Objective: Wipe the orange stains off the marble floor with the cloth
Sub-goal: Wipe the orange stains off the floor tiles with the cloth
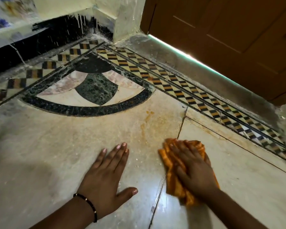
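Two hands are down on the marble floor (73, 146), left hand (106, 172) braced flat with fingers straight, right hand (193, 164) pressing the orange cloth (171, 176) flat; firm overlapping strokes should push forward into the orange stains (153, 123) just ahead.

Marble floor (56, 154) carrying an orange cloth (172, 179) under the right hand (193, 167), just below the orange stains (149, 126); left hand (106, 172) lying flat left of the cloth.
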A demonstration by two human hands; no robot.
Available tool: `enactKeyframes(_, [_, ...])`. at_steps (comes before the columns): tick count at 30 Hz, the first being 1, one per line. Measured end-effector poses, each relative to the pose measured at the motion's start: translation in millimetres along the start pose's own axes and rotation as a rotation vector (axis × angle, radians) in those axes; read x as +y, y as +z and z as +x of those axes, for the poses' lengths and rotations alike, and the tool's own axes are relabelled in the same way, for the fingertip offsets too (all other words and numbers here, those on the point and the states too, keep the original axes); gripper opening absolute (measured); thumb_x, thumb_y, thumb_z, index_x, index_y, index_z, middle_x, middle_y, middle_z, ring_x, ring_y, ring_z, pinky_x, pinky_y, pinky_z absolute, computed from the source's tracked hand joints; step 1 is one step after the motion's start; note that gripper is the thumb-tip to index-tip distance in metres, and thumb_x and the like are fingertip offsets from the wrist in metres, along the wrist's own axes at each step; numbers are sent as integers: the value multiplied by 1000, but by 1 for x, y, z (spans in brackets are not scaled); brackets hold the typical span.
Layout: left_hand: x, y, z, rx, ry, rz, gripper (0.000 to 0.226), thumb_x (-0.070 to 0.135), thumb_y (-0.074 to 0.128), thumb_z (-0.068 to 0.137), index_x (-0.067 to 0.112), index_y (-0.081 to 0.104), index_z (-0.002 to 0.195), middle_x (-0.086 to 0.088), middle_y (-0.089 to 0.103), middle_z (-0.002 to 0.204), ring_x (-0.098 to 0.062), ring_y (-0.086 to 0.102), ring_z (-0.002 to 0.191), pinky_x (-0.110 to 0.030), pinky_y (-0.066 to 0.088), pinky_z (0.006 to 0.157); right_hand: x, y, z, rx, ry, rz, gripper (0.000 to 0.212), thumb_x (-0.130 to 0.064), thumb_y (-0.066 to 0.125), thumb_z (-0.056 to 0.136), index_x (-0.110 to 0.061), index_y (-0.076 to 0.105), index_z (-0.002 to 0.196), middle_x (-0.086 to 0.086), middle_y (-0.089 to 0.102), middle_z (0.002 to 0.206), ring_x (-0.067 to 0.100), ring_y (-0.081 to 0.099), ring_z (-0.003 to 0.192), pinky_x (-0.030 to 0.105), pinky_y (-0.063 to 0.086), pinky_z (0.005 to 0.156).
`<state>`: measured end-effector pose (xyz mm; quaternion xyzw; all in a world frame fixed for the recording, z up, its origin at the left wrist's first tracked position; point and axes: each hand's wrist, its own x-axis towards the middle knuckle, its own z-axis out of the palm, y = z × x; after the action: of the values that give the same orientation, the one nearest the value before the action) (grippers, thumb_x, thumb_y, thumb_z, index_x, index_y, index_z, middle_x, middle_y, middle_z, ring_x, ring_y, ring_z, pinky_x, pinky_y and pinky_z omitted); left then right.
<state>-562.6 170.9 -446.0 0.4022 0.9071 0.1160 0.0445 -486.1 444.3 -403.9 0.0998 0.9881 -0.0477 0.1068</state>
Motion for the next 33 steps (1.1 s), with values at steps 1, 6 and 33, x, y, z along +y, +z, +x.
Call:
enactKeyframes(1, [0, 1, 0, 9, 0, -6, 92, 75, 30, 86, 5, 32, 146, -9, 29, 154, -20, 23, 141, -44, 18, 108, 10, -3, 13, 13, 83, 5, 61, -68, 5, 79, -62, -13, 137, -24, -9, 152, 11, -5, 145, 54, 6, 114])
enactKeyframes(6, [0, -1, 2, 0, 14, 30, 94, 75, 30, 86, 2, 32, 145, -12, 29, 153, -23, 25, 141, -45, 21, 106, -26, -27, 129, 65, 295, 132, 61, -56, 28, 96, -37, 9, 151, -7, 7, 160, 24, 2, 147, 66, 0, 111])
enactKeyframes(33, [-34, -17, -23, -54, -218, 34, 108, 83, 26, 79, 0, 19, 149, -15, 12, 158, -27, 12, 146, -50, 10, 114, -64, 4, 34, 1, -493, -32, 65, -61, 21, 90, -40, 10, 151, -9, 14, 159, 23, 16, 145, 60, 25, 105])
